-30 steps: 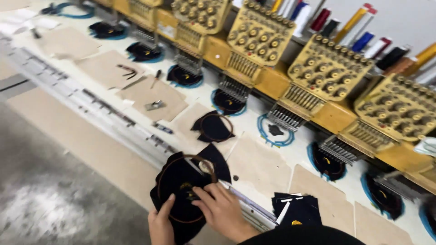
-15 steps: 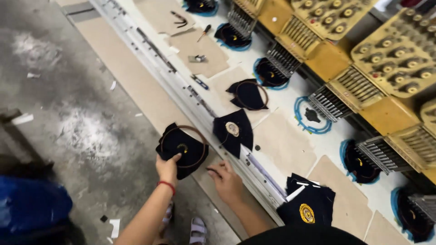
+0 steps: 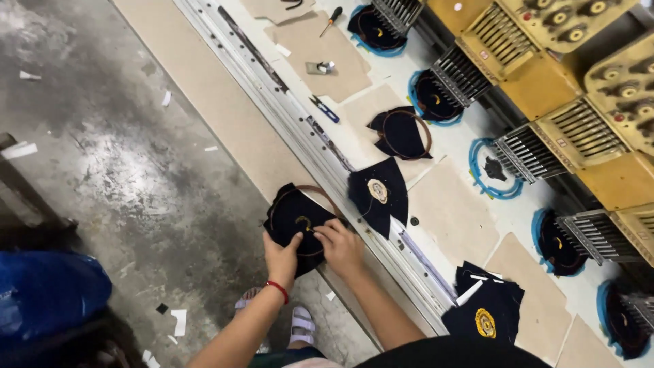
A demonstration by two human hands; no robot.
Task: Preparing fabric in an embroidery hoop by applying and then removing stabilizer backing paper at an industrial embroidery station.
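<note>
Both hands, left [image 3: 283, 257] and right [image 3: 340, 247], grip a dark navy cloth piece [image 3: 298, 219] stretched in a round brown hoop, held over the table [image 3: 225, 116] edge; a small gold mark shows at its centre.

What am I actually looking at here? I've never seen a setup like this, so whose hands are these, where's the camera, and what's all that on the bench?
The single view comes from a camera on the person's head, looking down at their own two bare hands. The left hand, with a red band at the wrist, and the right hand both hold a round hoop with dark fabric stretched in it, at the edge of a long pale worktable. Along the table's far side runs a row of yellow machine heads with blue rings below them. On the table lie another hooped dark piece, a loose dark piece with a round badge, a stack of dark pieces, small snips and a screwdriver. The floor is grey concrete.
</note>
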